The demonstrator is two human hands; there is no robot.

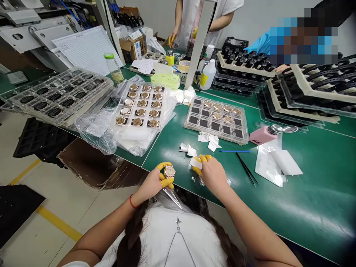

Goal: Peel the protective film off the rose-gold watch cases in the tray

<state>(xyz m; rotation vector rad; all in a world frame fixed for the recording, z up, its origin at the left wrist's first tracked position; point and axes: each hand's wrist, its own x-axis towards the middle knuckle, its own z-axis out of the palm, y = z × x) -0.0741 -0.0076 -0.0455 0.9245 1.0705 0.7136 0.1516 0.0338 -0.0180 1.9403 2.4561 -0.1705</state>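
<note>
My left hand (158, 179), with yellow finger cots, holds a round gold watch case (169, 171) at the near edge of the green table (306, 193). A clear plastic film (172, 196) hangs from below that hand. My right hand (209, 171), also in yellow cots, pinches a small white wipe (195, 163) just right of the watch case and rests on the table over a bit of clear wrapping.
A tray of gold watch cases (140, 107) lies on plastic bags at left, another tray (217, 118) partly filled at centre. Tweezers (247, 169), a blue stick (234, 151), a pink dispenser (264, 134) and white paper (278, 163) lie right. Another person stands across the table.
</note>
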